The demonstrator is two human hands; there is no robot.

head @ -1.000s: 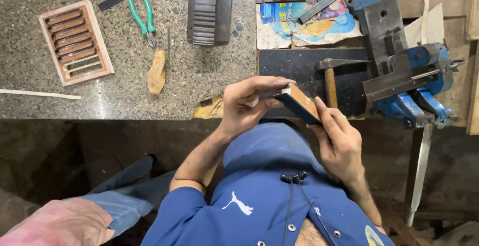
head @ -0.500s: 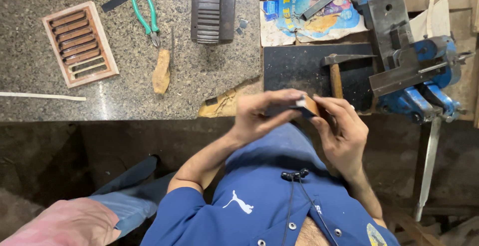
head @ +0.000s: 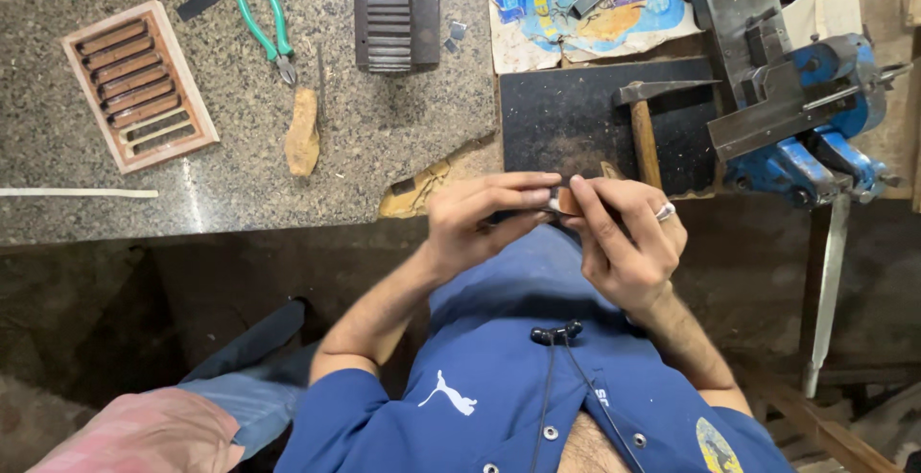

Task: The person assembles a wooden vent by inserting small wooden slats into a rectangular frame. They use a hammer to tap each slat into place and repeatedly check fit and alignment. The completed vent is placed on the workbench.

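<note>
Pinching a small brown block (head: 568, 202) between both hands — left hand (head: 475, 224) and right hand (head: 628, 243), each grip closed on it — above the table (head: 403, 137) edge, near hammer (head: 645, 128); inspection step, likely steady turning needed.

Both hands (head: 556, 219) cover most of the small brown piece (head: 568, 202), so its shape cannot be told. The far edge cuts off the ridged black block (head: 395, 8) and the blue vise (head: 787, 80).

A blue short-sleeved button shirt with a white chest emblem, blue trousers, and a ring (head: 665, 211), seemingly silver.
</note>
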